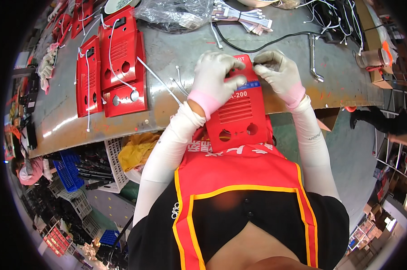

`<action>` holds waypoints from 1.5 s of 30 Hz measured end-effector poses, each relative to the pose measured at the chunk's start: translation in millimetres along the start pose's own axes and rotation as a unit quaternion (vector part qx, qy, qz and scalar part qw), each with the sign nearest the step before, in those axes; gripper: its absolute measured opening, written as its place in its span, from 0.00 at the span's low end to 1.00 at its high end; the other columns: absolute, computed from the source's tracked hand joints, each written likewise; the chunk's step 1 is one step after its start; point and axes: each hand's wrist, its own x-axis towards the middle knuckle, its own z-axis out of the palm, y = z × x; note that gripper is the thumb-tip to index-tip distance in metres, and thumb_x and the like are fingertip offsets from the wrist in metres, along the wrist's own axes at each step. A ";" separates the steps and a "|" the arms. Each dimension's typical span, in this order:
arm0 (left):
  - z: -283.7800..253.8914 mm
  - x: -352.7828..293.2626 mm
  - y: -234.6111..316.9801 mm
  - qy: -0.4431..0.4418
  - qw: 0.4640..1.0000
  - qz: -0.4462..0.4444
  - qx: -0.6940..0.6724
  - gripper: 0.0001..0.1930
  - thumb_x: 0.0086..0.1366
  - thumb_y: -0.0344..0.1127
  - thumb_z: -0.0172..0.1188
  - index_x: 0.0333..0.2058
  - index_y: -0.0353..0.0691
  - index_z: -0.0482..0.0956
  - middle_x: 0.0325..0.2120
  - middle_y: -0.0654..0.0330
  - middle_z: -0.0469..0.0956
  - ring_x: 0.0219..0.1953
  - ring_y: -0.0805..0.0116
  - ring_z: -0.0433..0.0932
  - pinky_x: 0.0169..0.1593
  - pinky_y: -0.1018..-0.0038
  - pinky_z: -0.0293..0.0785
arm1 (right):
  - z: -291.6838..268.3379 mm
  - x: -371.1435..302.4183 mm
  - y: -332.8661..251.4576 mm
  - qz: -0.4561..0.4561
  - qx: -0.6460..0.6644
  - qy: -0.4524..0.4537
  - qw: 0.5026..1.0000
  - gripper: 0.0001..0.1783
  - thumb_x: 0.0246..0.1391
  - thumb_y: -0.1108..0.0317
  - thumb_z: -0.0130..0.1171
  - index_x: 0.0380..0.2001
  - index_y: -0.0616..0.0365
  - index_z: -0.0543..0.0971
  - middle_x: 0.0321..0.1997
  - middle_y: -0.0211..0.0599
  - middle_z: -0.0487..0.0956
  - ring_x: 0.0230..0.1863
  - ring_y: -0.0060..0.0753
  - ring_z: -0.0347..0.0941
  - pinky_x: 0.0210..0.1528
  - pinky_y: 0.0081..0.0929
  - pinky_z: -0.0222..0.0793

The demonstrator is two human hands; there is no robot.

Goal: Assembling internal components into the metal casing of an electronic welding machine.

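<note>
A red metal panel (235,119) with slots, two round holes and a blue label stands against the table's near edge, its lower end by my red apron (244,168). My left hand (214,77), in a white glove with a pink cuff, is closed on the panel's upper left side, fingers curled over its face. At the upper right edge, my right hand (282,76), gloved alike, has thumb and fingers pinched together. Whatever lies between those fingertips is too small or hidden to make out.
More red panels (118,54) with white cables lie stacked at left. A clear plastic bag (174,13), a bundle of white cables (241,18), a black cable (266,46) and a wrench (314,58) lie farther back and right. Crates (115,164) stand below the table's left side.
</note>
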 end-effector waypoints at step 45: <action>0.7 2.9 0.4 -0.097 0.983 -0.130 0.086 0.10 0.49 0.44 0.67 0.27 0.46 0.87 0.43 0.58 0.78 0.50 0.58 0.71 0.57 0.64 0.62 | 22.7 -19.1 38.9 -0.080 -0.027 -0.017 0.996 0.18 0.44 0.78 0.64 0.42 0.64 0.77 0.57 0.50 0.72 0.63 0.39 0.65 0.62 0.30 0.61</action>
